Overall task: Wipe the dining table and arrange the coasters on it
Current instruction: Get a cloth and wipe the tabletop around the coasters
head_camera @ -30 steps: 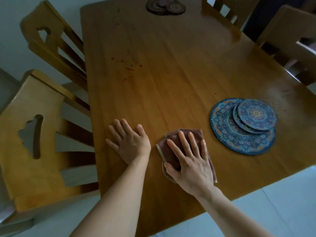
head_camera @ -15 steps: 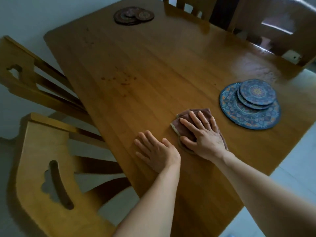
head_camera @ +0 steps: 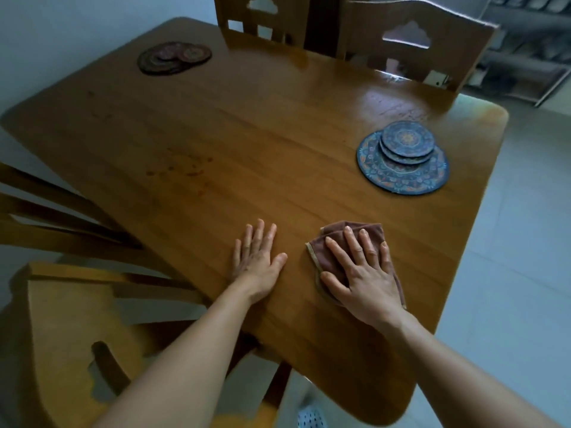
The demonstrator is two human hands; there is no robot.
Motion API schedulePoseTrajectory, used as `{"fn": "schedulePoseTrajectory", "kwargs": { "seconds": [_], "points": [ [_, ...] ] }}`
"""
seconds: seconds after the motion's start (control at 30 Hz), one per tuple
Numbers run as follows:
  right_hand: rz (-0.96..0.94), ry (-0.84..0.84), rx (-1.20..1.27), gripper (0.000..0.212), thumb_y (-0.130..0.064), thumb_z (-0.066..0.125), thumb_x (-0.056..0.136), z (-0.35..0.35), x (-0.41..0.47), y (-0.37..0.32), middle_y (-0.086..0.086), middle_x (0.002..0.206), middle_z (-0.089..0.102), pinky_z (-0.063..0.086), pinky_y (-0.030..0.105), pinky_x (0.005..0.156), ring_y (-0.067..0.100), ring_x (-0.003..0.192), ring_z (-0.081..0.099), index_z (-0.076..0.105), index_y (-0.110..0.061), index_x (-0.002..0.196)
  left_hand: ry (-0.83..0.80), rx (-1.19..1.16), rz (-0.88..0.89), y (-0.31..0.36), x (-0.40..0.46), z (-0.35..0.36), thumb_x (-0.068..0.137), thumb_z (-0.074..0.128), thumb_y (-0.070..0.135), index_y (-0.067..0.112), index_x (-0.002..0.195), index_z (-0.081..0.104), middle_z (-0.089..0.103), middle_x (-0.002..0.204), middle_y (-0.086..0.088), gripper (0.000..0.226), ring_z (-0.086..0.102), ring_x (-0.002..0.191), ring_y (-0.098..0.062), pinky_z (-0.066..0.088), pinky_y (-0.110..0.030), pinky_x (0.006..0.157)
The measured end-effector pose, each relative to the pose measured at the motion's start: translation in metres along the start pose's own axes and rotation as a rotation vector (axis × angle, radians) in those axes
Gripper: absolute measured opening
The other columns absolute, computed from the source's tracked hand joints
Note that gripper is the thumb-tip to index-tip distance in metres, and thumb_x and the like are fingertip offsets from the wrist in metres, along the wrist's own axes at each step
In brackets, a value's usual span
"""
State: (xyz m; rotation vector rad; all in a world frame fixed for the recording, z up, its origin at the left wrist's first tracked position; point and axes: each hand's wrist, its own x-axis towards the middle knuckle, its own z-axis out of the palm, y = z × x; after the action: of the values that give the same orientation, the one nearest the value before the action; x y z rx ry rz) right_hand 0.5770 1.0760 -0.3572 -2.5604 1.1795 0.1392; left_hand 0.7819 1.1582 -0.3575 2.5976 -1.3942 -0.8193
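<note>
My right hand (head_camera: 364, 273) lies flat on a folded brown cloth (head_camera: 332, 242), pressing it onto the wooden dining table (head_camera: 247, 143) near its front edge. My left hand (head_camera: 258, 257) rests flat on the bare wood just left of the cloth, fingers apart, holding nothing. A stack of blue patterned round coasters (head_camera: 404, 157), small ones on a large one, sits at the right of the table. A dark red stack of coasters (head_camera: 173, 58) lies at the far left corner. Small reddish stains (head_camera: 182, 168) mark the wood left of centre.
Wooden chairs stand around the table: two on the left (head_camera: 61, 319), two at the far side (head_camera: 411, 44). Pale tiled floor (head_camera: 509, 242) lies to the right. A metal rack (head_camera: 531, 50) stands at the far right.
The view has swung round to the right, so the table appears turned. Both hands stay flat on the table; the right hand and cloth have slid a little apart from the left hand.
</note>
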Motion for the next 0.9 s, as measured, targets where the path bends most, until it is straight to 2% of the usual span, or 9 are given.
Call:
{"fn": "schedulePoseTrajectory", "kwargs": {
  "seconds": [0.13, 0.37, 0.57, 0.7, 0.9],
  "points": [
    [0.052, 0.015, -0.002, 0.074, -0.074, 0.002, 0.082, 0.008, -0.021, -0.012, -0.009, 0.16, -0.023, -0.02, 0.047, 0.116, 0.016, 0.144, -0.03, -0.007, -0.048, 0.15, -0.079, -0.001, 0.024, -0.004, 0.002, -0.005, 0.102, 0.033, 0.049, 0.035, 0.153, -0.016, -0.034, 0.156, 0.007, 0.072, -0.036, 0.141, -0.014, -0.023, -0.037, 0.113],
    [0.195, 0.043, 0.049, 0.081, -0.079, 0.012, 0.079, 0.029, -0.056, -0.051, -0.005, 0.159, -0.027, -0.021, 0.052, 0.114, 0.019, 0.142, -0.034, -0.012, -0.048, 0.15, -0.172, -0.024, 0.085, -0.004, 0.0, -0.016, 0.098, 0.044, 0.051, 0.03, 0.152, -0.019, -0.038, 0.155, 0.002, 0.086, -0.038, 0.14, -0.019, -0.024, -0.04, 0.112],
    [0.237, 0.036, 0.017, 0.083, -0.08, 0.011, 0.078, 0.037, -0.057, -0.074, -0.003, 0.159, -0.029, -0.019, 0.055, 0.114, 0.021, 0.143, -0.034, -0.016, -0.047, 0.149, -0.171, -0.01, 0.1, -0.002, 0.002, -0.015, 0.096, 0.047, 0.053, 0.028, 0.153, -0.019, -0.037, 0.156, -0.001, 0.09, -0.038, 0.14, -0.021, -0.024, -0.043, 0.112],
    [0.263, 0.026, 0.019, 0.087, -0.082, 0.008, 0.073, 0.037, -0.049, -0.084, -0.003, 0.16, -0.026, -0.02, 0.054, 0.114, 0.021, 0.143, -0.032, -0.013, -0.047, 0.15, -0.161, 0.016, 0.078, -0.001, 0.005, -0.013, 0.093, 0.043, 0.062, 0.026, 0.154, -0.017, -0.034, 0.157, -0.002, 0.092, -0.037, 0.141, -0.021, -0.022, -0.044, 0.115],
    [0.313, -0.047, 0.034, 0.092, -0.084, 0.001, 0.067, 0.031, -0.029, -0.096, -0.003, 0.155, -0.036, -0.022, 0.056, 0.113, 0.021, 0.139, -0.039, -0.022, -0.046, 0.147, -0.253, -0.103, 0.09, -0.001, 0.006, -0.021, 0.092, 0.021, 0.073, 0.028, 0.154, -0.014, -0.032, 0.158, 0.001, 0.085, -0.036, 0.141, -0.018, -0.024, -0.044, 0.115]
  ]
}}
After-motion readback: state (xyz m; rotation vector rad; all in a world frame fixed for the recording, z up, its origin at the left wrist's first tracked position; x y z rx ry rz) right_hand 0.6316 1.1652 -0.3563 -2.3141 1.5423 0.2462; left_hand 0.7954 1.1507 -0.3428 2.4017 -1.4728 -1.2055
